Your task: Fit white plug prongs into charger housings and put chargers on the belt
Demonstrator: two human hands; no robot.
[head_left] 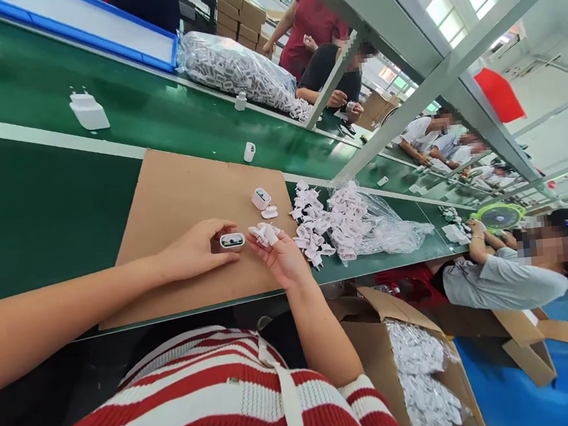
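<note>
Charger housing: looks light, stiff plastic, probably a bit slippery on the glossy walls. The open end shows green board inside, likely the fragile part; best hold is on the outer side walls, fingertips off the opening. Your left hand has it pinched between thumb and fingers, open end facing right, above the cardboard sheet.

Your right hand is just to the right, cupped around a small cluster of plug pieces. Can't count them. They look light and rigid; prongs could snag each other, so take one by its white body.

Just beyond your hands on the sheet: loose housing with a single plug piece close by on its near side. Plug pile sits right of your right hand, clear bag of more pieces further right.
</note>
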